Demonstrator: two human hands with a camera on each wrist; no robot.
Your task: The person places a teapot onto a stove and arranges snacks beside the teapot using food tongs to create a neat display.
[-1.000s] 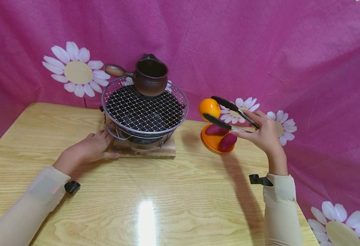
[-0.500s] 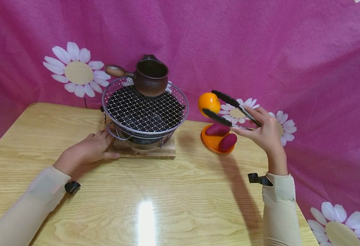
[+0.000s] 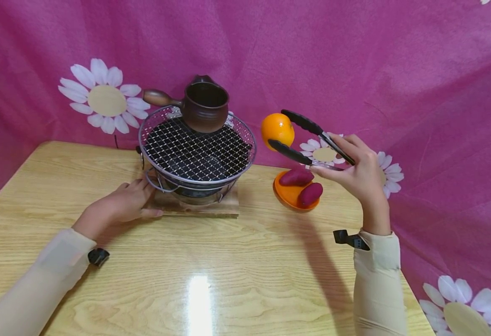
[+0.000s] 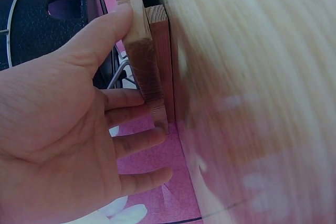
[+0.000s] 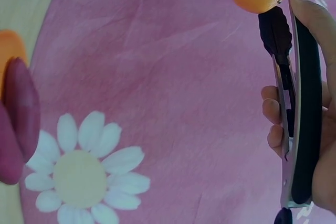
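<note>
My right hand (image 3: 360, 172) holds a pair of tongs (image 3: 332, 144) with black tips. Between the tips sits an orange (image 3: 277, 129), raised above the table, right of the grill. My left hand (image 3: 123, 200) rests at the left end of the wooden board (image 3: 195, 208) under the round grill (image 3: 199, 154). In the left wrist view its fingers are nearly straight, with the thumb (image 4: 113, 27) against the board. Toward the back of the wire mesh stands a dark brown pot (image 3: 205, 109), its wooden handle pointing left.
An orange plate (image 3: 289, 195) with two purple sweet potatoes (image 3: 310, 194) stands on the wooden table (image 3: 245, 261) to the right of the grill. Behind the table hangs a pink cloth (image 3: 312, 56) with white flowers. A wire loop handle juts from the grill's front left.
My right hand has raised the tongs with the orange and shifted them a little left, toward the grill. The left hand stays in place.
</note>
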